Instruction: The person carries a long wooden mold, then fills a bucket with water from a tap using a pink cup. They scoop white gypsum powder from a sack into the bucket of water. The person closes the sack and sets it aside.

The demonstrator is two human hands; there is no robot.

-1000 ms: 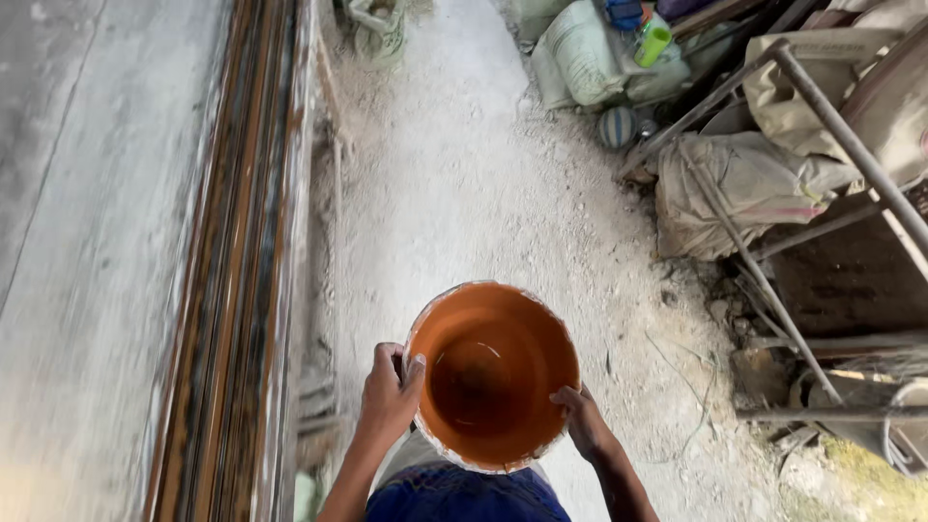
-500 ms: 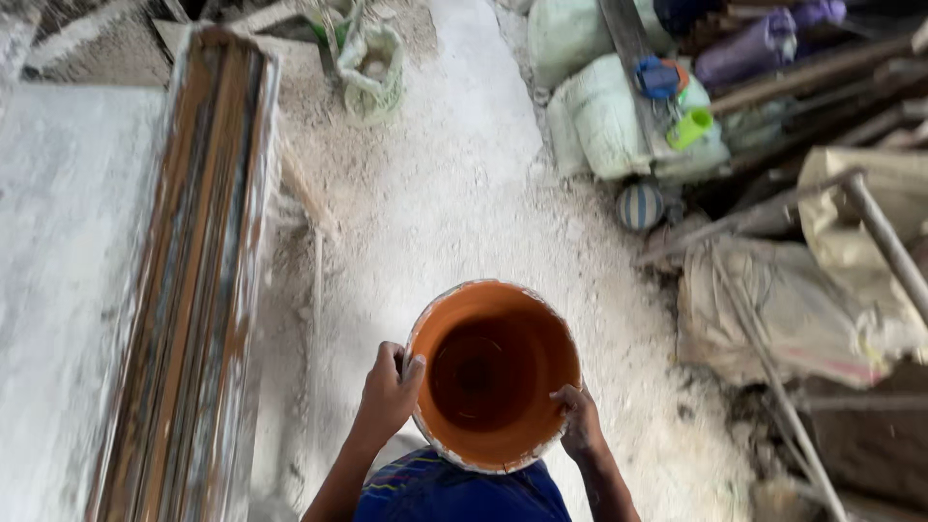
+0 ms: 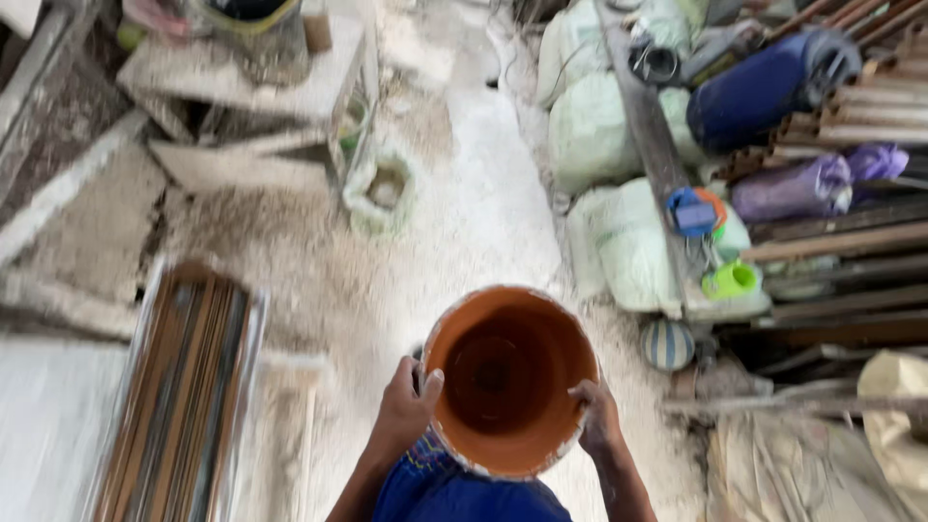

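Both hands hold an orange bucket (image 3: 509, 377) near the body, above a dusty floor (image 3: 464, 222). The left hand (image 3: 406, 406) grips its left rim, fingers closed on it; the right hand (image 3: 597, 418) clasps the right rim. Pale sacks (image 3: 619, 242) lie far right; a bundle of metal bars (image 3: 179, 387) lies left.

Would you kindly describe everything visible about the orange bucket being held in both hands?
The orange bucket is round, looks like plastic, and has a worn rim crusted with pale residue. It is upright, open and seemingly empty, its inside darker toward the bottom. The left hand and right hand grip opposite sides of the rim, holding it before the person's blue shirt above the dusty ground.
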